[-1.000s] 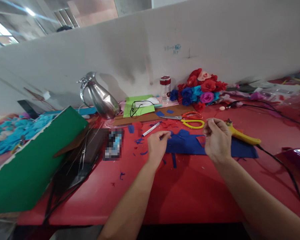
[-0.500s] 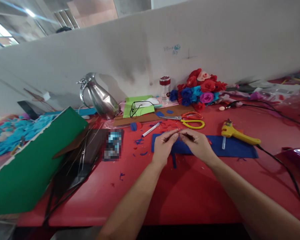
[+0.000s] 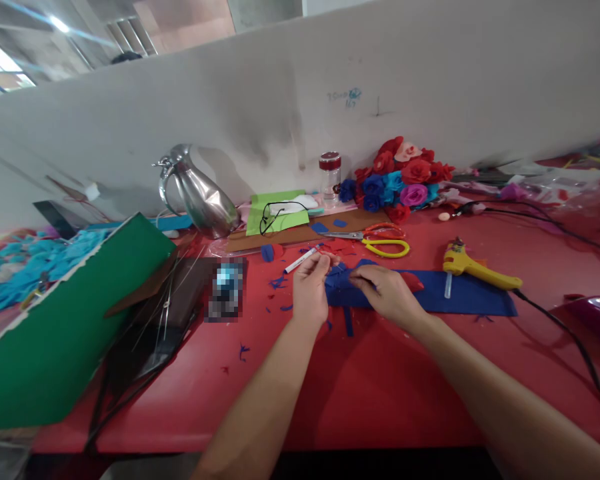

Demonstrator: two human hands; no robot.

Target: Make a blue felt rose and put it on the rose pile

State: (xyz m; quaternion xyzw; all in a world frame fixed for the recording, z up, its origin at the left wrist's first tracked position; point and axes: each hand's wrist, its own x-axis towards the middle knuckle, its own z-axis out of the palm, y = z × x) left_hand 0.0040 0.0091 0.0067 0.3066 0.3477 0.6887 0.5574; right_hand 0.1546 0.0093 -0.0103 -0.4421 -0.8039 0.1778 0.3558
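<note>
The blue felt sheet is pinched at its left end by both hands, left hand and right hand; the yellow glue gun is parked at 2 o'clock.

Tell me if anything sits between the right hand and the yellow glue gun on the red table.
Nothing solid does. The right hand rests on the blue felt sheet, and the glue gun lies at that sheet's far right edge. Between them shows only flat felt and a small red scrap beside the knuckles.
</note>
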